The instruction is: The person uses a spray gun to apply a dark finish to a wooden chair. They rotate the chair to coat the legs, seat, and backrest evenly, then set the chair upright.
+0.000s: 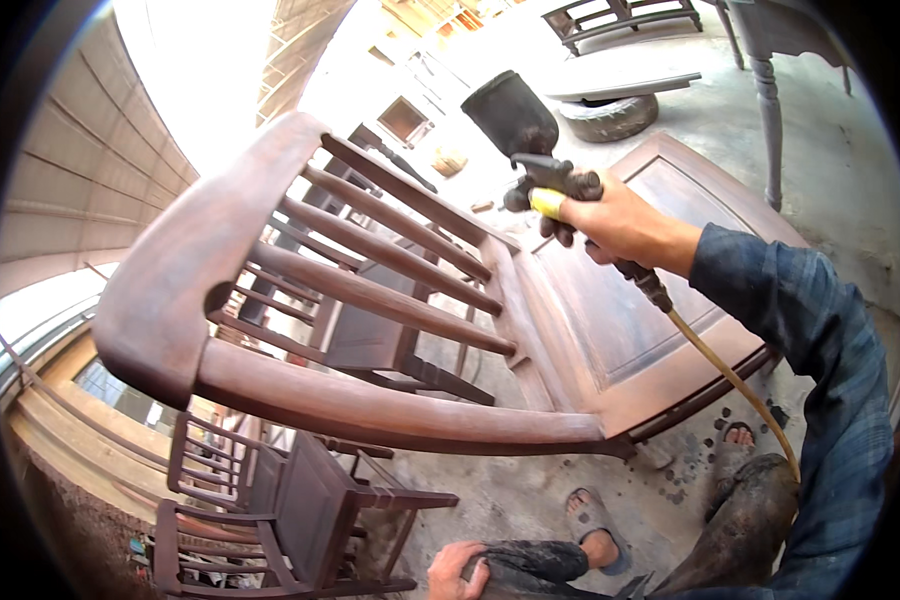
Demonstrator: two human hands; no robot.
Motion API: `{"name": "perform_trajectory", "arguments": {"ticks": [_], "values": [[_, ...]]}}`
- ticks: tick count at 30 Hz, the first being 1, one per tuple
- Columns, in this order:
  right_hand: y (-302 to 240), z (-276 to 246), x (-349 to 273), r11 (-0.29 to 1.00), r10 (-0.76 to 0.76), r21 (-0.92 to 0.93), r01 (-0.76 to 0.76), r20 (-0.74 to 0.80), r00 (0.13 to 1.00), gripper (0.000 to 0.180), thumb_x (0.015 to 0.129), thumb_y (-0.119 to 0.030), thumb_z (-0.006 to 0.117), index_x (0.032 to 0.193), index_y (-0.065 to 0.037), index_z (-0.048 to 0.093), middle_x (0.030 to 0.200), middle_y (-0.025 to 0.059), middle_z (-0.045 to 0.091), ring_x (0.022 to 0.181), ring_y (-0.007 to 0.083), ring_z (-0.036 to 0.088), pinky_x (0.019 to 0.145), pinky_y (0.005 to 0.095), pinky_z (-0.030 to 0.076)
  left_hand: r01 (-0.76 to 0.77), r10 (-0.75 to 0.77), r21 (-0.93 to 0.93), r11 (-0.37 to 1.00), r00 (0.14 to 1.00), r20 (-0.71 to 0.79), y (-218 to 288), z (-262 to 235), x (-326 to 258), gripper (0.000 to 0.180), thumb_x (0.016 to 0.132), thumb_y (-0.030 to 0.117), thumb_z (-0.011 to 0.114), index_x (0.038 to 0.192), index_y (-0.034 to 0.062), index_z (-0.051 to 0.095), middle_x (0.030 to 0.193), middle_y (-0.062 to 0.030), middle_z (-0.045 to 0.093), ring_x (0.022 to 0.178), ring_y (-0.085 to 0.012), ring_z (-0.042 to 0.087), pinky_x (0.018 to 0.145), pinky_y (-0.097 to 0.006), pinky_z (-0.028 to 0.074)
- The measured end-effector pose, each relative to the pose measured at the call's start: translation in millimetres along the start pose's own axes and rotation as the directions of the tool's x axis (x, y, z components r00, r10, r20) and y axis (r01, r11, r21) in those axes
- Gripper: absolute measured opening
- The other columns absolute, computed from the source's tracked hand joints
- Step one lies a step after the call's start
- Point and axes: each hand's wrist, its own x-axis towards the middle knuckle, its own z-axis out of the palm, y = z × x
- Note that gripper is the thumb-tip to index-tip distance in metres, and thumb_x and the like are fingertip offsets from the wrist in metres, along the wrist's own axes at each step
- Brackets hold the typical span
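Observation:
My right hand (625,222) is closed round a spray gun (560,185) with a black cup (512,112) on top. Yellow wrapping shows near its grip, and a yellowish hose (725,365) runs from its base down past my forearm. The gun is above a brown wooden chair (370,295), between its slatted back and its panelled seat (650,270). Patchy lighter and darker brown covers the wood. Low at the bottom edge, my left hand (457,572) rests by my knee with loosely bent fingers, holding nothing that I can see; part of it is cut off.
Several dark wooden chairs (315,510) stand below and behind the slatted back. A tyre (610,118) with a board across it lies on the concrete floor farther off. A grey table leg (767,130) rises at the upper right. My sandalled foot (598,530) is under the chair.

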Motion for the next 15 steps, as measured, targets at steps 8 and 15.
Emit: {"name": "perform_trajectory", "arguments": {"ticks": [8, 15], "values": [[-52, 3, 80, 0.929, -0.174, 0.321, 0.184, -0.059, 0.983, 0.026, 0.099, -0.023, 0.061, 0.108, 0.001, 0.065, 0.076, 0.0070, 0.061, 0.053, 0.0099, 0.049, 0.042, 0.0264, 0.037, 0.033, -0.033, -0.011, 0.999, 0.999, -0.034, 10, 0, 0, 0.023, 0.087, 0.011, 0.068, 0.108, 0.0024, 0.070, 0.110, -0.0200, 0.069, 0.105, -0.0378, 0.065, 0.093, -0.043, 0.052], [-89, -1, 121, 0.923, -0.253, 0.289, 0.253, -0.040, 0.967, 0.034, 0.096, -0.033, 0.063, 0.104, -0.001, 0.072, 0.082, 0.0070, 0.063, 0.062, 0.0120, 0.055, 0.048, 0.0278, 0.045, 0.036, -0.036, -0.021, 0.999, 0.998, -0.045, 5, 12, 2, 0.023, 0.087, 0.011, 0.069, 0.108, 0.0031, 0.070, 0.110, -0.0204, 0.069, 0.105, -0.0381, 0.065, 0.092, -0.043, 0.052]]}}
